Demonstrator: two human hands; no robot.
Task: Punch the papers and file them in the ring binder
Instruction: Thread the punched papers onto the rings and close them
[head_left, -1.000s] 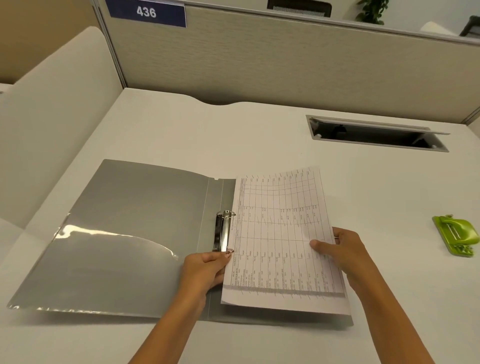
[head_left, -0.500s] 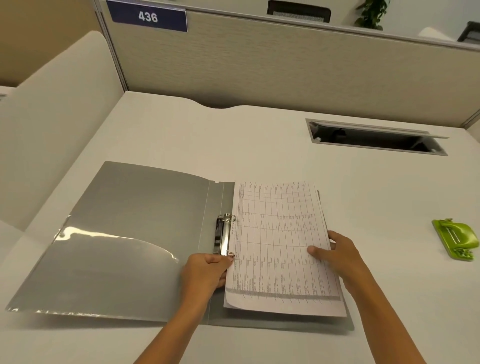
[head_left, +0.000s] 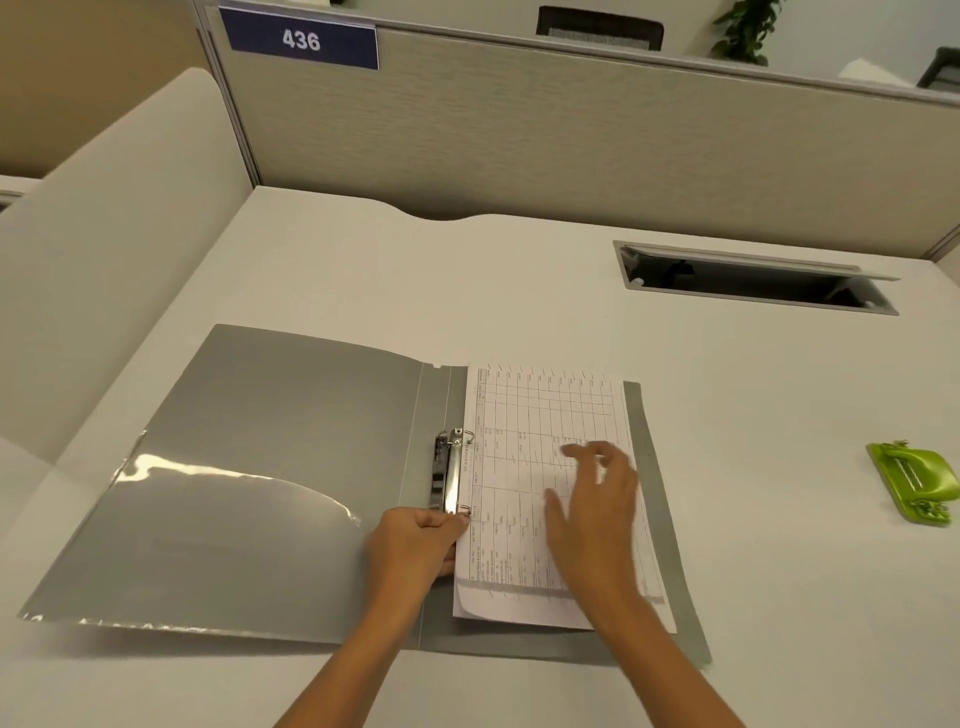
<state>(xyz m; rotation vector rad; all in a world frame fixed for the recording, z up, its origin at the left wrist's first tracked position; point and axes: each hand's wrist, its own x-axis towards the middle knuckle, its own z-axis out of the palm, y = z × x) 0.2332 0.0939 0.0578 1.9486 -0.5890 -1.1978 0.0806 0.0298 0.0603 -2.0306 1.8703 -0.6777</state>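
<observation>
A grey ring binder (head_left: 270, 457) lies open on the white desk. Its metal ring mechanism (head_left: 451, 470) sits on the spine. Printed papers (head_left: 524, 415) with a table grid lie flat on the binder's right half, their left edge at the rings. My left hand (head_left: 415, 545) pinches the papers' left edge just below the lower ring. My right hand (head_left: 592, 509) hovers flat over the middle of the papers, fingers spread and blurred. A green hole punch (head_left: 917, 483) rests on the desk at the far right.
A recessed cable tray (head_left: 753, 283) opens in the desk at the back right. A beige partition (head_left: 571, 130) with a blue "436" sign (head_left: 301, 39) closes the back, and a cream side panel (head_left: 104, 234) stands at the left.
The papers have dropped flat onto the binder's right half. My right hand let go of their right edge and moved over the middle of the sheet. My left hand stayed at the lower ring.
</observation>
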